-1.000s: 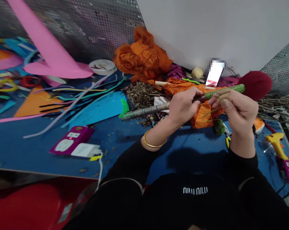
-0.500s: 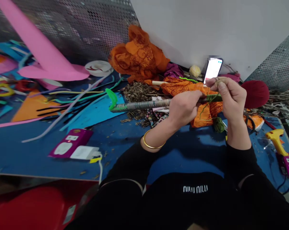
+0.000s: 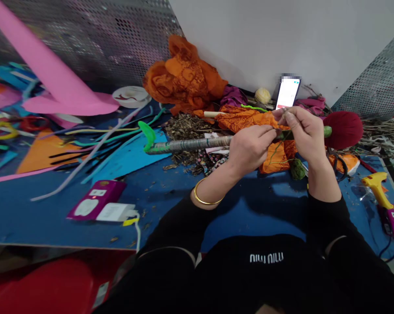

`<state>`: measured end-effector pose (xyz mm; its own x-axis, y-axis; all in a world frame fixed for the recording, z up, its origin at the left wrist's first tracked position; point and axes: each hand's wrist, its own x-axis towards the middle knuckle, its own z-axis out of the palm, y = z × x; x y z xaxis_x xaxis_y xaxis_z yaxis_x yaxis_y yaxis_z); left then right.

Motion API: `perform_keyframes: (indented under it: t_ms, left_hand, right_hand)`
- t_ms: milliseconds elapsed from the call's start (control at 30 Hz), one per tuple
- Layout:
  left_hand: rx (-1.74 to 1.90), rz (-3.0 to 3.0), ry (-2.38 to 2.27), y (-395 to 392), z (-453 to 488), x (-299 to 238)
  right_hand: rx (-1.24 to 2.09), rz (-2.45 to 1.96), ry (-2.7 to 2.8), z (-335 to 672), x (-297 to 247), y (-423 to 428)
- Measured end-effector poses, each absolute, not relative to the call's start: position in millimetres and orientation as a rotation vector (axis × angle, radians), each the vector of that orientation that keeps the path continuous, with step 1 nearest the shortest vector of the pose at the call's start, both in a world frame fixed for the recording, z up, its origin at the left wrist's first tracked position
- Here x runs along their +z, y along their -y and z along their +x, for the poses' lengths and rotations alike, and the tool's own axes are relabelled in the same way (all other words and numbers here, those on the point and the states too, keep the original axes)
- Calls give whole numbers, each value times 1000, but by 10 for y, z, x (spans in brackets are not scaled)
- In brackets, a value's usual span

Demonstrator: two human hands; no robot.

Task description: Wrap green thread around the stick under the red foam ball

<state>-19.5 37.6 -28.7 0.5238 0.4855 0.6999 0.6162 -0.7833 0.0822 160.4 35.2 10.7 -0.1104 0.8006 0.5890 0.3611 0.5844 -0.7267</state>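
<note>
A long stick wrapped in grey and green yarn [image 3: 190, 145] lies level above the table, with a bright green curl [image 3: 147, 135] at its left end and a dark red fabric ball [image 3: 343, 129] at its right. My left hand [image 3: 251, 148] is closed around the stick near its middle. Close beside it, my right hand [image 3: 306, 131] pinches a thin green yarn strand by the stick, fingertips pressed together. A loose strand hangs below the stick toward a small ball of green yarn [image 3: 297, 169] on the table.
Orange cloth [image 3: 187, 74], dried plant bits [image 3: 187, 126] and a lit phone [image 3: 287, 92] stand behind my hands. A yellow glue gun [image 3: 378, 187] is at right. Left are a pink foam cone hat [image 3: 62, 83], foam strips and a purple power strip [image 3: 97, 199] on the blue table [image 3: 171, 196].
My right hand has shifted left and slightly down along the stick, nearer my left hand. More of the green wrapping beside the red ball shows. The whole view has moved slightly.
</note>
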Motion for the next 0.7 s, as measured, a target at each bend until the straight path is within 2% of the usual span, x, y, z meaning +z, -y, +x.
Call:
perform_keyframes:
  t_ms: [133, 333, 400, 533, 700]
  left_hand:
    - [-1109, -2608, 1006, -386, -224, -261]
    - [-1237, -2607, 1165, -459, -338, -179]
    - [-1252, -2617, 1223, -485, -390, -143]
    - [-1274, -2709, 1269, -513, -493, -66]
    - [-1383, -2927, 1258, -506, -555, 26]
  right_hand:
    - [577, -899, 1592, 1653, 176, -319]
    - [1023, -905, 1304, 2118, 465, -165]
    - [1071, -875, 1176, 2333, 545, -146]
    - [973, -858, 941, 2679, 581, -212]
    - [539, -1057, 901, 2915, 392, -424]
